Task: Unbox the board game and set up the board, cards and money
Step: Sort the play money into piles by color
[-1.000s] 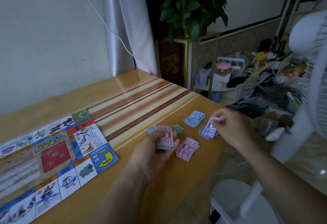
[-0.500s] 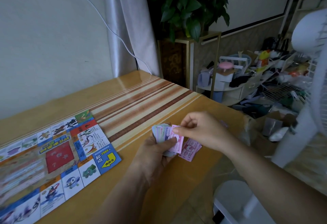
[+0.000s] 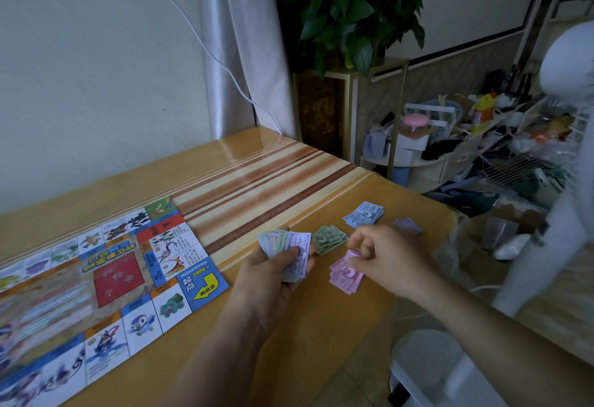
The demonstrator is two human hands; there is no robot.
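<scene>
Meanwhile, left hand (image 3: 273, 273) around bills (image 3: 297, 246), lengthwise away; right hand (image 3: 382, 258), pinch on pink pile (image 3: 345, 275).

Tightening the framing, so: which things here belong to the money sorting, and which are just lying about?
In the job: game board; left hand holding fanned notes; right hand pinching at the pink pile; green pile; blue pile; purple pile.
Lying about: potted plant; white fan; shelf clutter.

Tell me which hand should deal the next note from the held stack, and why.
Right. The left hand grips the fanned stack of notes, so it is occupied. The right hand only pinches the top of the pink pile, close to the green pile, blue pile and purple pile.
</scene>
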